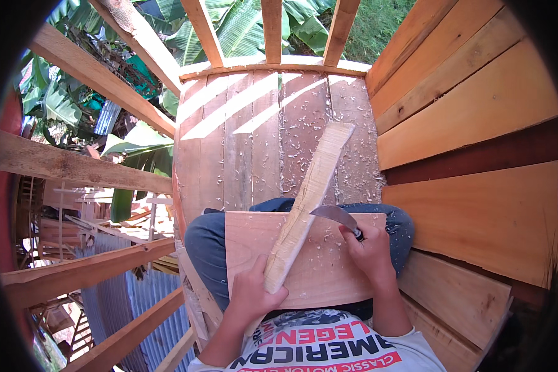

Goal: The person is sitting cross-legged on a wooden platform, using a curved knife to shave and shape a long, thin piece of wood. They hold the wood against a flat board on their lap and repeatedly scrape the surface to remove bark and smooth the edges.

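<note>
A long, pale, rough-cut piece of wood [310,198] slants up and away from me, its far end leaning to the right. My left hand [256,286] is closed round its near end. In my right hand [369,247] is a knife with a curved blade [336,214] and a dark handle, mostly covered by my fingers. The blade's tip meets or nearly meets the right edge of the wood, around its middle. Under both hands a flat, light brown board [328,273] lies across my lap, with small shavings on it.
Curled shavings [304,149] litter the plank floor [208,161] ahead. A wooden railing [80,161] with gaps runs along the left and far sides, with banana leaves [242,31] beyond. A wall of orange-brown boards [471,105] rises on the right. Corrugated metal sheets [158,310] show below left.
</note>
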The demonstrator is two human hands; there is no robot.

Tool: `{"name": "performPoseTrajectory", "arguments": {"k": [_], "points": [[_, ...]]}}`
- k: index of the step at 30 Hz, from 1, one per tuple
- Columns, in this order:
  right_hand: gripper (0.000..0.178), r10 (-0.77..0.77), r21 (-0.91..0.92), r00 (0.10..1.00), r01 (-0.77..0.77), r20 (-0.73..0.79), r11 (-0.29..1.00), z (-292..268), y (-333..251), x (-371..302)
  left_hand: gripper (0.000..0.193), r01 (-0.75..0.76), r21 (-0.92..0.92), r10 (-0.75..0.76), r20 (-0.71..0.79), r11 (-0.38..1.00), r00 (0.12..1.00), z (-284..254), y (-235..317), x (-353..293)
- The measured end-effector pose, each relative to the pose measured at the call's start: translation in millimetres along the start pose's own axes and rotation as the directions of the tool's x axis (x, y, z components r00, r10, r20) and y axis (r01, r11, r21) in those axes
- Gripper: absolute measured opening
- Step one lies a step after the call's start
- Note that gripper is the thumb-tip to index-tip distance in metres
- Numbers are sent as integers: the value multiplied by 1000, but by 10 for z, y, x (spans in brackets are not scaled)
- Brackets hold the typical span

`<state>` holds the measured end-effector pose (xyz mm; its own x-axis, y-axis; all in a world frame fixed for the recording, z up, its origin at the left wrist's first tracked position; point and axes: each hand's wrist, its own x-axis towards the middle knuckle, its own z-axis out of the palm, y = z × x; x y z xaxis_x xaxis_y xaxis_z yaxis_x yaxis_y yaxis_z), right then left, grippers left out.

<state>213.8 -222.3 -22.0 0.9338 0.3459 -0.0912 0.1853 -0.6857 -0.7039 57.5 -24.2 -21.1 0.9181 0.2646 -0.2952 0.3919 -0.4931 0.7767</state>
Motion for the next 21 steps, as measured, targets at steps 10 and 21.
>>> {"name": "performPoseTrajectory", "arguments": {"k": [10, 21], "points": [[24, -266, 106, 939, 248, 217, 963, 26, 141, -441, 62, -8, -499, 30, 37, 867, 999, 33, 207, 2], [37, -22, 654, 984, -99, 175, 750, -111, 542, -763, 36, -362, -877, 184, -318, 315, 930, 256, 987, 347]]}}
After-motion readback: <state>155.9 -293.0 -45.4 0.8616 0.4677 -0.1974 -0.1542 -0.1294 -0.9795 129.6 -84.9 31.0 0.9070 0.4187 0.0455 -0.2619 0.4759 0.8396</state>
